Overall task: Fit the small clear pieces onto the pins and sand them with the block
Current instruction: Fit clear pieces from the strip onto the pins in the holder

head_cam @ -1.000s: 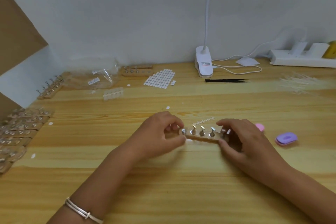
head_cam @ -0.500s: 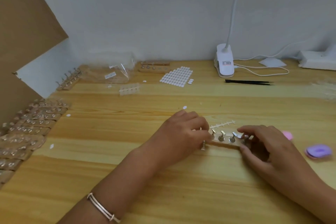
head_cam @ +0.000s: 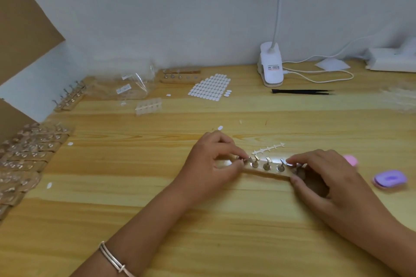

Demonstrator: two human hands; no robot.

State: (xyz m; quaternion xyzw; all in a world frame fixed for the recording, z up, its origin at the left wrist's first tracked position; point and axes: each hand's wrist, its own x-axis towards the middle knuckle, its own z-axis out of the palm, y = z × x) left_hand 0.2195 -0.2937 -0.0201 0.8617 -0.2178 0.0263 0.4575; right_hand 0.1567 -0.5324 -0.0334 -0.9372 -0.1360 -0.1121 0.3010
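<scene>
A wooden strip (head_cam: 265,172) lies on the bench (head_cam: 225,220) a little right of centre, set with a row of upright metal pins (head_cam: 267,165). Both hands are on it. The left hand (head_cam: 213,164), fingers curled, pinches the strip's left end between thumb and forefinger, the fingertips closing over the end pin; whether a clear piece sits between them cannot be told. The right hand (head_cam: 324,177) grips the right end, forefinger on top beside the last pins and thumb against the near edge. A bracelet (head_cam: 112,260) circles the left wrist. Just beyond the strip lies a white sprue (head_cam: 267,148). To the right of the right hand sit a pink pad (head_cam: 351,160), partly hidden by it, and a purple pad (head_cam: 390,179), apart from each other. Farther off, black tweezers (head_cam: 301,91) lie near a white clamp lamp (head_cam: 271,67). A sheet of white ovals (head_cam: 210,87) lies left of the lamp, with a second pinned strip (head_cam: 180,77) behind it, plastic bags (head_cam: 132,85) further left, and a small clear tray (head_cam: 148,107) near them. More strips (head_cam: 29,153) are stacked along the left edge.
</scene>
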